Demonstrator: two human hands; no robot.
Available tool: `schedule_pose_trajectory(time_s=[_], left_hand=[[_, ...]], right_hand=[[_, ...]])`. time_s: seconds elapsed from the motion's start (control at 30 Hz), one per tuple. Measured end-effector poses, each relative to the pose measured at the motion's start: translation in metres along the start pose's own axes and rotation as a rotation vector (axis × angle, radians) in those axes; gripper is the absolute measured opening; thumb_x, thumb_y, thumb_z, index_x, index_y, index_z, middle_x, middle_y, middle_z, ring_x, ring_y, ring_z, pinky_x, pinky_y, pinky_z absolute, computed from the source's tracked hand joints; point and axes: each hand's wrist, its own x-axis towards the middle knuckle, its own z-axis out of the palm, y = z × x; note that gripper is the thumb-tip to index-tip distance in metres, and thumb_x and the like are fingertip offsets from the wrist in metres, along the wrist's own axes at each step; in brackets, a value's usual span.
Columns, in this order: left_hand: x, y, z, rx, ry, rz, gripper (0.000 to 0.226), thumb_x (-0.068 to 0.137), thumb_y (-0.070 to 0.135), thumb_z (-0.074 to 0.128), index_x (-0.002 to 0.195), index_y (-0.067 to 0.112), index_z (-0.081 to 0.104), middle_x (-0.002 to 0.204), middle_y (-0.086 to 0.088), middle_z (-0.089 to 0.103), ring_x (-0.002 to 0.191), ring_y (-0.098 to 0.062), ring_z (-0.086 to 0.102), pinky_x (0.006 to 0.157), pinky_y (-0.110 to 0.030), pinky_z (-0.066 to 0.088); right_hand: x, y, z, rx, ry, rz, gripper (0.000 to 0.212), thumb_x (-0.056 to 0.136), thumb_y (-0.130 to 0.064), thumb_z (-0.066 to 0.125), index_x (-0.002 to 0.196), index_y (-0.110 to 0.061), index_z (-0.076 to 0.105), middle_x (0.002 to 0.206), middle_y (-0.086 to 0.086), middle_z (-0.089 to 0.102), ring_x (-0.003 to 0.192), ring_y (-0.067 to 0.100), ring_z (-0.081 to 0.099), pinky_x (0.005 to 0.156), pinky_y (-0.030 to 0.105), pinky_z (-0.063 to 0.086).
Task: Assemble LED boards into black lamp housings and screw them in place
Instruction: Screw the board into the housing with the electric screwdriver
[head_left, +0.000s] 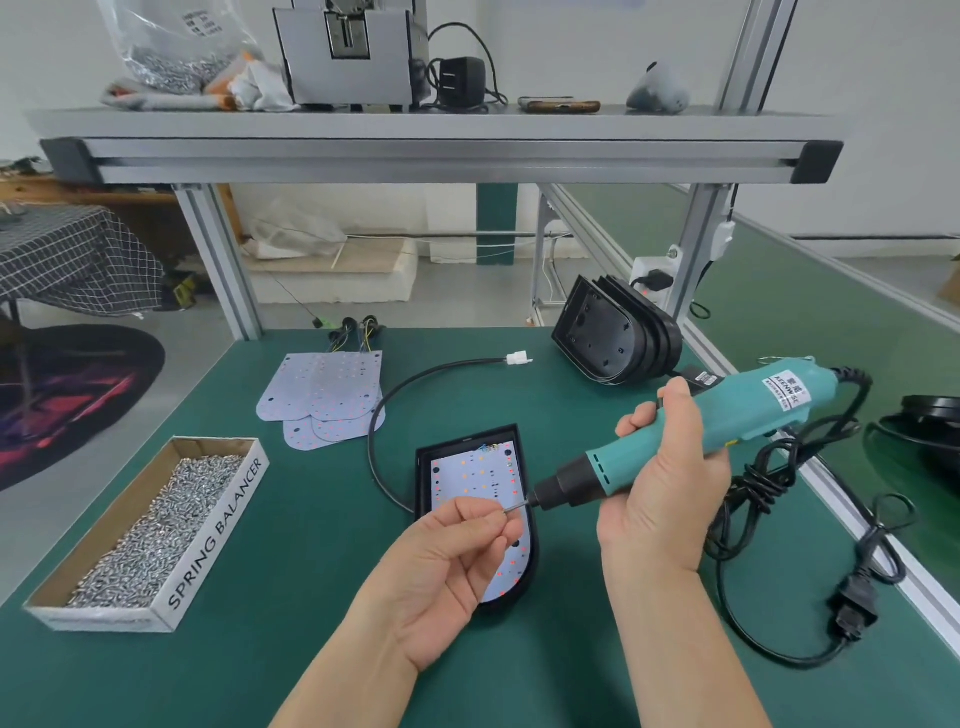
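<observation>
The left hand (447, 566) has thumb and forefinger closed together in a pinch on the tip of the bit (515, 507) (whether a screw sits between them is too small to tell). The right hand (660, 483) is wrapped around the teal electric screwdriver (737, 410), held at a slant with its nose pointing down and left. Both meet above the black lamp housing (423, 470), which lies flat on the green table (311, 649) with an LED board (467, 480) seated inside it. A black cable (372, 447) loops from the housing to a white connector (518, 358). Further left lie loose LED boards (324, 395) in an overlapping pile and a cardboard box (218, 530) full of screws (150, 530). Behind the screwdriver stands a stack of housings (613, 338); its power cord (753, 488) lies tangled to the right.
</observation>
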Motion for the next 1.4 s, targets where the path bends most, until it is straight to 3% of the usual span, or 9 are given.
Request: schedule_pose_trajectory(time_s=[0.37, 0.5, 0.6, 0.7, 0.83, 1.03, 1.2, 1.27, 1.4], left_hand=[[-0.005, -0.016, 0.004, 0.538, 0.102, 0.626, 0.030, 0.080, -0.008, 0.072, 0.068, 0.019, 0.071, 0.076, -0.006, 0.074, 0.079, -0.030, 0.073, 0.071, -0.017, 0.053], [-0.003, -0.011, 0.001, 0.682, 0.057, 0.648, 0.036, 0.079, 0.003, 0.079, 0.092, 0.035, 0.071, 0.093, 0.003, 0.075, 0.089, -0.019, 0.074, 0.075, -0.018, 0.053], [0.009, 0.005, -0.017, 0.912, 0.240, 0.726, 0.060, 0.069, 0.026, 0.084, 0.114, 0.050, 0.052, 0.104, 0.018, 0.066, 0.091, -0.002, 0.065, 0.072, -0.017, 0.053], [0.028, 0.028, -0.037, 1.159, 0.526, 0.566, 0.070, 0.074, 0.038, 0.083, 0.128, 0.032, 0.040, 0.107, 0.008, 0.059, 0.090, -0.002, 0.059, 0.075, -0.026, 0.048], [0.052, 0.039, -0.044, 1.301, 0.527, 0.221, 0.060, 0.076, 0.051, 0.078, 0.111, 0.016, 0.044, 0.099, -0.001, 0.061, 0.087, -0.021, 0.064, 0.079, -0.037, 0.055], [0.066, 0.040, -0.028, 1.353, 0.461, 0.086, 0.049, 0.062, 0.040, 0.078, 0.068, 0.015, 0.036, 0.062, 0.000, 0.045, 0.053, -0.022, 0.041, 0.056, -0.028, 0.038], [0.073, 0.027, -0.028, 1.079, 0.364, 0.087, 0.028, 0.069, 0.023, 0.081, 0.078, 0.005, 0.062, 0.071, -0.007, 0.067, 0.058, -0.013, 0.054, 0.056, -0.020, 0.039], [0.076, 0.021, -0.028, 1.007, 0.350, 0.093, 0.043, 0.062, 0.027, 0.074, 0.092, -0.003, 0.068, 0.091, -0.016, 0.074, 0.069, -0.017, 0.057, 0.070, -0.026, 0.043], [0.077, 0.018, -0.031, 1.104, 0.391, 0.143, 0.035, 0.055, 0.035, 0.062, 0.075, 0.006, 0.061, 0.069, 0.000, 0.057, 0.066, -0.022, 0.048, 0.067, -0.030, 0.036]], right_hand=[[0.001, 0.002, 0.003, -0.013, 0.085, 0.061, 0.017, 0.093, -0.024, 0.068, 0.088, -0.020, 0.052, 0.058, -0.010, 0.054, 0.052, 0.007, 0.053, 0.053, 0.018, 0.048], [0.004, 0.005, 0.006, -0.014, 0.079, 0.074, 0.016, 0.093, -0.024, 0.069, 0.088, -0.021, 0.054, 0.058, -0.009, 0.054, 0.052, 0.008, 0.053, 0.054, 0.019, 0.048], [0.008, 0.007, 0.009, -0.023, 0.059, 0.046, 0.016, 0.092, -0.024, 0.069, 0.090, -0.020, 0.054, 0.058, -0.010, 0.055, 0.052, 0.008, 0.054, 0.053, 0.019, 0.048], [0.014, 0.010, 0.014, -0.068, 0.035, 0.003, 0.018, 0.090, -0.024, 0.070, 0.088, -0.020, 0.053, 0.059, -0.006, 0.055, 0.053, 0.011, 0.054, 0.053, 0.020, 0.047], [0.020, 0.018, 0.029, -0.137, -0.060, -0.064, 0.021, 0.091, -0.020, 0.069, 0.083, -0.019, 0.050, 0.057, -0.005, 0.055, 0.052, 0.013, 0.051, 0.055, 0.024, 0.047], [0.026, 0.034, 0.053, -0.232, -0.219, -0.172, 0.020, 0.088, -0.022, 0.071, 0.083, -0.017, 0.051, 0.056, -0.002, 0.055, 0.050, 0.014, 0.052, 0.053, 0.022, 0.046], [0.027, 0.056, 0.059, -0.356, -0.319, -0.243, 0.022, 0.086, -0.029, 0.071, 0.081, -0.019, 0.052, 0.060, 0.000, 0.056, 0.050, 0.015, 0.055, 0.052, 0.021, 0.046], [0.027, 0.064, 0.060, -0.423, -0.347, -0.273, 0.023, 0.084, -0.034, 0.071, 0.079, -0.021, 0.052, 0.059, 0.000, 0.056, 0.051, 0.016, 0.056, 0.053, 0.024, 0.046], [0.025, 0.077, 0.063, -0.470, -0.363, -0.277, 0.024, 0.081, -0.039, 0.070, 0.077, -0.023, 0.052, 0.062, 0.007, 0.059, 0.053, 0.022, 0.056, 0.054, 0.031, 0.048]])
